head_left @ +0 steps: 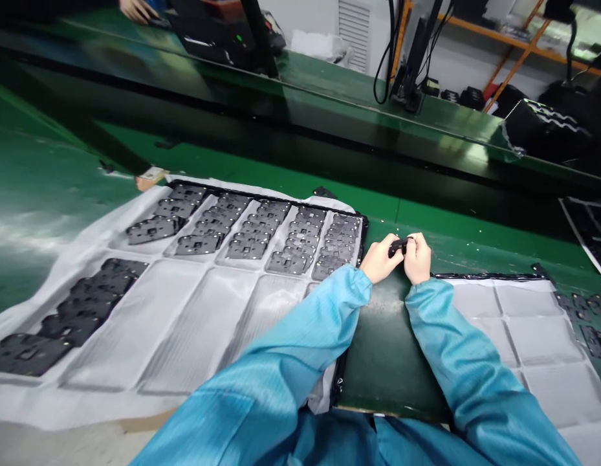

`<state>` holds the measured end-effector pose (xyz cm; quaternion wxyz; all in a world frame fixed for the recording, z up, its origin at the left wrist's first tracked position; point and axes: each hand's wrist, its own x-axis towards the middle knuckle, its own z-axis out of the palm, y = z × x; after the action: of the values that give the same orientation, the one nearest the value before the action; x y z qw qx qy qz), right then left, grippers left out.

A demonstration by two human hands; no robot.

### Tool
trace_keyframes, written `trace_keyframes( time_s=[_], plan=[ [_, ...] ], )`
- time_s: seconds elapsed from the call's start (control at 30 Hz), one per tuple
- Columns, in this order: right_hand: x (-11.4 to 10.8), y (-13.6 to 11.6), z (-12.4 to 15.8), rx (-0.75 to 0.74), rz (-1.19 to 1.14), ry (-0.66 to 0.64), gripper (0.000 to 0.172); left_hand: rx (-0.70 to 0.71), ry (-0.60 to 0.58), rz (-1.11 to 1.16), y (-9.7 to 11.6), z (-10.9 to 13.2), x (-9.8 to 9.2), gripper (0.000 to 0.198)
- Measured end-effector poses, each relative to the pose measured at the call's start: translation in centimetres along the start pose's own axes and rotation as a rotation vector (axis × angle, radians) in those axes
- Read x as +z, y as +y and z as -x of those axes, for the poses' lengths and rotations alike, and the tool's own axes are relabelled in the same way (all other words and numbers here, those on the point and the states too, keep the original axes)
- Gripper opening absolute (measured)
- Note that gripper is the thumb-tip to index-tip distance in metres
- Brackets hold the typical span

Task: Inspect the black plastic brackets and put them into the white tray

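Observation:
My left hand [380, 257] and my right hand [417, 257] meet over the green bench, both closed on a small black part [398, 246]. Fingers cover much of it, so its full shape is hidden. To the left lies a tray lined with white sheet [176, 323], divided into compartments. Its back row holds overlapping flat black plates [246, 239] with cut-outs, and its front left compartment holds more black plates [84, 304]. Close by my right sleeve is a second white-lined tray [518, 310], whose visible compartments show no parts.
More black parts [591, 317] lie on the bench at the far right. A loose black piece [324, 192] rests behind the left tray. Across the back runs a raised green shelf [329, 77] with a black upright and cables. Another person's hand [138, 10] shows at the top left.

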<state>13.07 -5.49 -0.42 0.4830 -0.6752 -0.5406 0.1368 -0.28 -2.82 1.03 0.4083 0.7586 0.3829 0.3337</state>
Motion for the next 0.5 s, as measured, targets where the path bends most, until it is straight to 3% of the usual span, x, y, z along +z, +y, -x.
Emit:
trace_keyframes(
  time_s=[0.5],
  plan=[
    [-0.27,-0.28,0.14,-0.038,0.065,0.019,0.023,0.045,0.015,-0.093,0.24,0.10,-0.22,0.018]
  ],
)
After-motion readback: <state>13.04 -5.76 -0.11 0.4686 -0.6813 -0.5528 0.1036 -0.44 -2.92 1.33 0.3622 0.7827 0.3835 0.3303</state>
